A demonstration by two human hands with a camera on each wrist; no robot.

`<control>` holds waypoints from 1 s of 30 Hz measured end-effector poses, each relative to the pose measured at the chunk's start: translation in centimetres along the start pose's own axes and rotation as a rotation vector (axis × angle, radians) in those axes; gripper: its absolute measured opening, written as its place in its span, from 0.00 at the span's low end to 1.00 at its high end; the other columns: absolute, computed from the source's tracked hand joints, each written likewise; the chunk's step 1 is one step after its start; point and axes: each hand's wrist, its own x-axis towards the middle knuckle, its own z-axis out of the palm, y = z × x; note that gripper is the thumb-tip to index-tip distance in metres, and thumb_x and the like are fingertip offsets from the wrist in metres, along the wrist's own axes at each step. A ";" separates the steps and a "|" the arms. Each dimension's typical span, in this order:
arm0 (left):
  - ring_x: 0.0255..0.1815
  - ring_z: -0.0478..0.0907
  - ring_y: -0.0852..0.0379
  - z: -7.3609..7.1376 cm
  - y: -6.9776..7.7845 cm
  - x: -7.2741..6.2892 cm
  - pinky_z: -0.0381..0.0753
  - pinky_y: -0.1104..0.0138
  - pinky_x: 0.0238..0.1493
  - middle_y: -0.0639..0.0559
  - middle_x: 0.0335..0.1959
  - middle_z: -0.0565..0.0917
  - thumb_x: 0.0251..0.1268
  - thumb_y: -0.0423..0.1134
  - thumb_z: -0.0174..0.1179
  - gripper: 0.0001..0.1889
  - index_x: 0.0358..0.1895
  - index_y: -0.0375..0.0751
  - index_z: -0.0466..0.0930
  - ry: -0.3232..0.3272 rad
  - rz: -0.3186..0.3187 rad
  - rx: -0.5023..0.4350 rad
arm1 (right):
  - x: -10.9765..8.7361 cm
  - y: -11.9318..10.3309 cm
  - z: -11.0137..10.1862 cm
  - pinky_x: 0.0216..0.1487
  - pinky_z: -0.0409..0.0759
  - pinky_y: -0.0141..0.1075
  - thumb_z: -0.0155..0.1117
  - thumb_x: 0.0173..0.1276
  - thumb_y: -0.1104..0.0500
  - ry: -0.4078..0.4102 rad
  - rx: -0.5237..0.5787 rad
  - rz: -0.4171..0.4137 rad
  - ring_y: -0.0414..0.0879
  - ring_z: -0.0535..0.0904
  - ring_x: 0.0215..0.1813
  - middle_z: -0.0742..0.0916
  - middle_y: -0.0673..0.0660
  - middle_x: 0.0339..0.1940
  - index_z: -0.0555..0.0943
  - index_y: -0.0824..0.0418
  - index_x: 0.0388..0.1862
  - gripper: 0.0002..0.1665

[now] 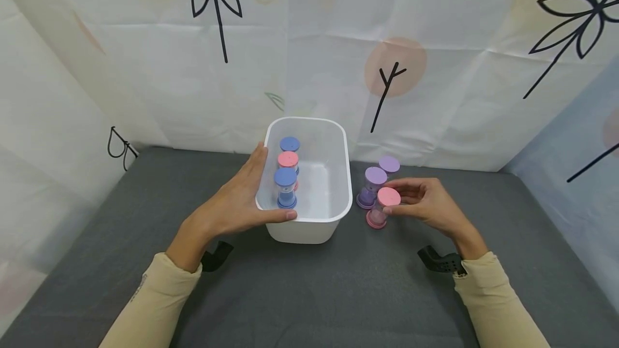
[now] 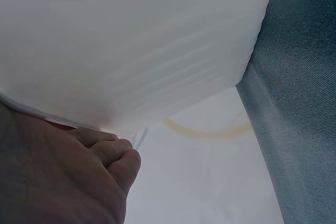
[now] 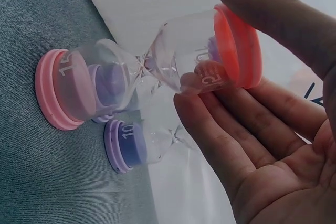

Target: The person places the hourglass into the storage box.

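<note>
A white plastic bin [image 1: 302,232] stands mid-table. My left hand [image 1: 232,197] holds its near left corner, thumb lying over the front rim and fingers along the left side; in the left wrist view, fingertips [image 2: 128,163] bend at the rim. Inside, along the left wall, are a blue hourglass [image 1: 286,179], a pink-capped hourglass [image 1: 288,159] and another blue-capped one [image 1: 289,144] behind. To the bin's right, my right hand [image 1: 425,203] pinches the upper part of a pink hourglass [image 3: 68,87] marked 15, its base at the tabletop. Two purple hourglasses [image 1: 375,176] stand just behind it.
Grey cloth covers the table [image 1: 329,294]. A white printed fabric backdrop [image 1: 329,79] rises right behind the bin and hourglasses, with more fabric at both sides. Each wrist wears a black camera mount [image 1: 440,259].
</note>
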 end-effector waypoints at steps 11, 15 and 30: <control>0.82 0.40 0.51 0.0 -0.1 0.1 0.56 0.38 0.72 0.59 0.83 0.30 0.49 0.73 0.69 0.71 0.82 0.58 0.22 -0.001 -0.002 -0.002 | 0.1 0.1 0.1 0.49 0.83 0.34 0.80 0.55 0.69 -0.063 -0.026 -0.018 0.44 0.87 0.50 0.87 0.66 0.53 0.81 0.74 0.58 0.31; 0.82 0.40 0.51 0.0 -0.1 0.1 0.56 0.37 0.72 0.60 0.83 0.30 0.49 0.73 0.70 0.71 0.82 0.58 0.22 -0.001 -0.001 -0.005 | 0.0 0.1 0.1 0.50 0.83 0.34 0.80 0.54 0.69 -0.096 -0.023 -0.027 0.44 0.87 0.51 0.88 0.63 0.52 0.82 0.73 0.58 0.30; 0.82 0.41 0.50 0.1 -0.2 0.1 0.56 0.36 0.71 0.60 0.83 0.31 0.49 0.72 0.70 0.70 0.82 0.59 0.23 0.001 0.004 -0.006 | 0.0 0.3 0.1 0.51 0.83 0.34 0.79 0.55 0.70 -0.153 0.023 -0.029 0.45 0.86 0.55 0.88 0.60 0.54 0.80 0.73 0.60 0.32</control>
